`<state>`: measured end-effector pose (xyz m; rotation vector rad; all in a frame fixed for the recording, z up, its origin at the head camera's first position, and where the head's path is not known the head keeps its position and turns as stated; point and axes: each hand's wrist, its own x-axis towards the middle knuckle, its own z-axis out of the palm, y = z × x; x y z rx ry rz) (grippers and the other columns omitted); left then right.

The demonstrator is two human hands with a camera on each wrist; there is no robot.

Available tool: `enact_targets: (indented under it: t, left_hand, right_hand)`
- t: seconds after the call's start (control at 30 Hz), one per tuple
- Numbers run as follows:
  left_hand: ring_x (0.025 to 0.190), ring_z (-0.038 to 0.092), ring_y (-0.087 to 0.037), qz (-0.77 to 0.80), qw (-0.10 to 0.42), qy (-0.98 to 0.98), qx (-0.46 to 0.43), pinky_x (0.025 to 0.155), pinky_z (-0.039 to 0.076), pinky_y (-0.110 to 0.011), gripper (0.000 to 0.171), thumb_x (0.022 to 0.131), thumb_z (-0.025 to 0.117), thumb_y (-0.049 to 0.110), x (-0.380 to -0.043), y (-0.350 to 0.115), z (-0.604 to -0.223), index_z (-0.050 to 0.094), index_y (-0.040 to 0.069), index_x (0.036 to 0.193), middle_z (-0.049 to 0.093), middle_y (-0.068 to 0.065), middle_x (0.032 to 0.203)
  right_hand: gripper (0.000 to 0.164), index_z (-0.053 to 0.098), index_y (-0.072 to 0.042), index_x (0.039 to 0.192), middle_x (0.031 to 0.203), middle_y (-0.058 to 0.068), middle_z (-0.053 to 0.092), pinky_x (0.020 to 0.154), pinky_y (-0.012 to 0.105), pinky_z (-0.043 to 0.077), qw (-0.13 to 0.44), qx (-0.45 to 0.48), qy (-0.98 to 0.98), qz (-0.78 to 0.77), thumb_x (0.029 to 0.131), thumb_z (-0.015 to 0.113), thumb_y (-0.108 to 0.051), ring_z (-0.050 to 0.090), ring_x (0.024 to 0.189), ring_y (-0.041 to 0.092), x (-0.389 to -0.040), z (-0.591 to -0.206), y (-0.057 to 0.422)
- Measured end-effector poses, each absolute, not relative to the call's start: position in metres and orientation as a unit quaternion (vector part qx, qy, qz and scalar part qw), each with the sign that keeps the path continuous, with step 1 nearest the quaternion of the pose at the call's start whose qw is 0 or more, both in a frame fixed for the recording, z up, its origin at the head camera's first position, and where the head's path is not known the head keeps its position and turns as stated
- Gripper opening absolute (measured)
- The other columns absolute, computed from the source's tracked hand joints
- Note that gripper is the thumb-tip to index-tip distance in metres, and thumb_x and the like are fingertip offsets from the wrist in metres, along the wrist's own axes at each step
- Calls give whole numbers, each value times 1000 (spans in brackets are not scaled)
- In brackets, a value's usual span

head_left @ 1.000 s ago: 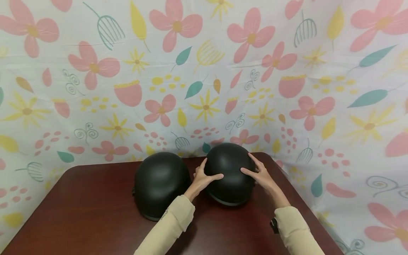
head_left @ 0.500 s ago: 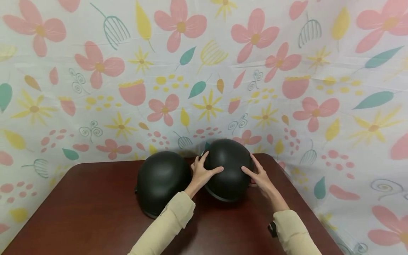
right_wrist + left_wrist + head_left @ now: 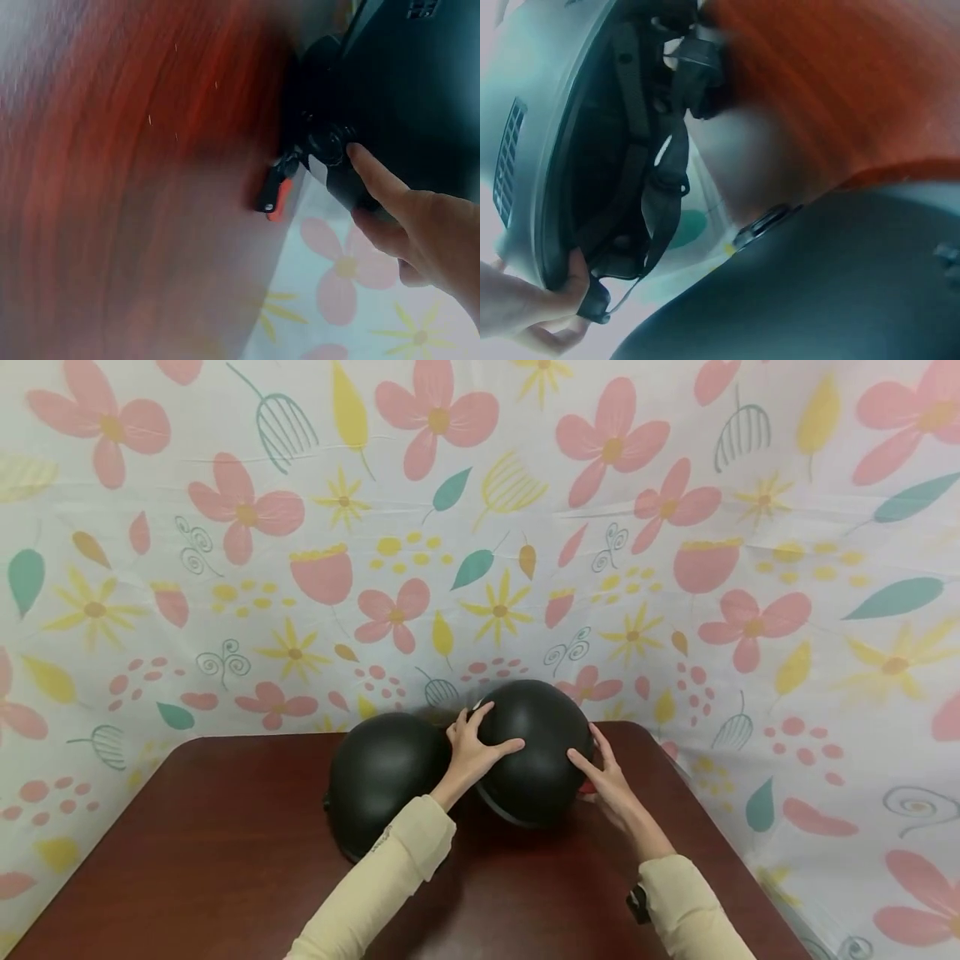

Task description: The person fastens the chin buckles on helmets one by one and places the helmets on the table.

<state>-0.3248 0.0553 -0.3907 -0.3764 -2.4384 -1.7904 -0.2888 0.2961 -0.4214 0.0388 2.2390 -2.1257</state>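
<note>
Two black helmets are on a dark red-brown table. Between my hands is the right helmet (image 3: 536, 735), tilted, its rim raised on the left; the left wrist view shows its hollow inside (image 3: 604, 142) and hanging black chin strap (image 3: 667, 195). My left hand (image 3: 471, 756) grips its left side, thumb on the shell, fingers at the rim. My right hand (image 3: 611, 781) holds the opposite side, fingers partly hidden behind it. A red and black buckle (image 3: 274, 195) dangles below in the right wrist view. The other helmet (image 3: 386, 777) sits dome-up close by, left of my left forearm.
The table (image 3: 225, 843) reaches back to a white curtain (image 3: 420, 552) printed with flowers and leaves. The curtain also stands along the right side. A dark band (image 3: 638, 903) shows at my right cuff.
Both hands have raised the right helmet a little and tipped it, and a red part now shows by my right hand. The whole head view has shifted slightly. The left helmet stays put.
</note>
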Motion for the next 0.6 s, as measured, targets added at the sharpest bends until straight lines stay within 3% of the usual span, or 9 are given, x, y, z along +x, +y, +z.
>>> enact_targets:
  t: [0.17,0.37,0.53,0.6]
  left_hand:
    - [148,10,-41,-564,82,-807,-157,109,33,-64,80,80,80,36,-328,55,-376,42,21,148,12,-18,164]
    - [149,8,-39,-550,80,-810,-186,110,31,-64,77,82,79,32,-327,53,-368,42,17,148,9,-17,164]
    - [151,6,-38,-554,69,-807,-193,111,28,-65,77,82,79,30,-328,50,-370,42,17,148,8,-14,165]
    - [151,6,-39,-554,71,-806,-196,111,28,-65,77,82,79,30,-328,49,-371,42,17,148,9,-15,165]
  right_hand:
    - [81,-10,-34,156,165,4,-13,103,66,38,45,15,667,-744,101,49,-35,13,151,40,-290,-425,289]
    - [82,-12,-32,156,165,4,-13,95,49,49,58,19,628,-776,101,49,-35,19,149,38,-289,-428,288]
    - [83,-9,-31,157,166,10,-6,109,61,36,56,14,656,-753,101,51,-33,23,148,39,-290,-426,293]
    - [83,-7,-27,158,165,14,-6,112,64,29,50,9,675,-736,100,52,-32,18,149,40,-291,-423,296]
